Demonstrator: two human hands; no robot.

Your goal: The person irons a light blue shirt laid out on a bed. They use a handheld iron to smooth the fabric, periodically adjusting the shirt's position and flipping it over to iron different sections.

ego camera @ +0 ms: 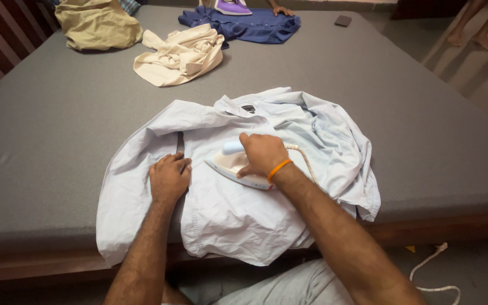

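Here your right hand (262,153) was closed around the pale blue handle of a cream-coloured clothes iron (234,167), its grip clamped on it, with an orange band (279,168) round that wrist. The iron sat flat on a light blue shirt (227,209) that lay spread across the near part of the grey bed (57,152), the shirt's lower edge hanging over the bed's front side. The iron's tip pointed to your left, and its pale cord (306,161) ran out from behind your wrist over the cloth. Your left hand (169,178) lay palm down on the shirt just beside the iron, fingers together and pressing on the fabric at the front opening, holding nothing. Farther up the bed lay a crumpled cream garment (181,55), an olive-tan garment (97,22) near the far left corner, and a dark blue shirt (244,25) with a purple iron (232,7) on it, another person's hand (282,10) resting beside that. A small dark object (343,21) sat near the bed's far right edge.
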